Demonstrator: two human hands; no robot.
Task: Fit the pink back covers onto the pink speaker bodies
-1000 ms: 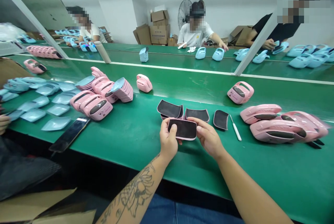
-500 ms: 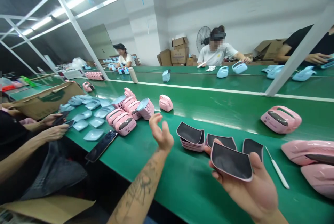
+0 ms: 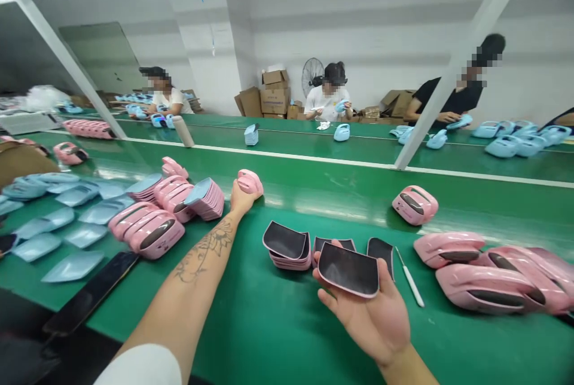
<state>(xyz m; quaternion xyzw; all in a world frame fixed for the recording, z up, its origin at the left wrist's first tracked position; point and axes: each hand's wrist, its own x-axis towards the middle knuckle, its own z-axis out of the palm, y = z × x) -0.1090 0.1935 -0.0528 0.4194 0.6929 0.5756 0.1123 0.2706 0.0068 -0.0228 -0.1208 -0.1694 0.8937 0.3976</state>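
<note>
My left hand [image 3: 243,198] is stretched out with its fingers around a pink plastic housing with a handle [image 3: 252,182], which stands at the far side of the green work surface. My right hand [image 3: 374,319] grips a curved pink panel with a black face [image 3: 348,269], tilted toward me, thumb on its right edge. Just behind it lie a stack of similar panels [image 3: 287,244] and another black-faced panel [image 3: 380,248]. A white-handled pick-like tool [image 3: 411,282] rests to the right of my right hand.
Pink housings [image 3: 484,289] are grouped at the right; another [image 3: 415,204] stands farther back. Pink housings [image 3: 147,229], stacked panels [image 3: 208,198], light-blue pieces [image 3: 74,266] and a phone [image 3: 92,292] lie left. A slanted white post [image 3: 466,62] rises ahead; co-workers sit across the table.
My left hand has reached forward from empty air to the pink housing and taken hold of it. My right hand still holds the panel. The view has turned right.
</note>
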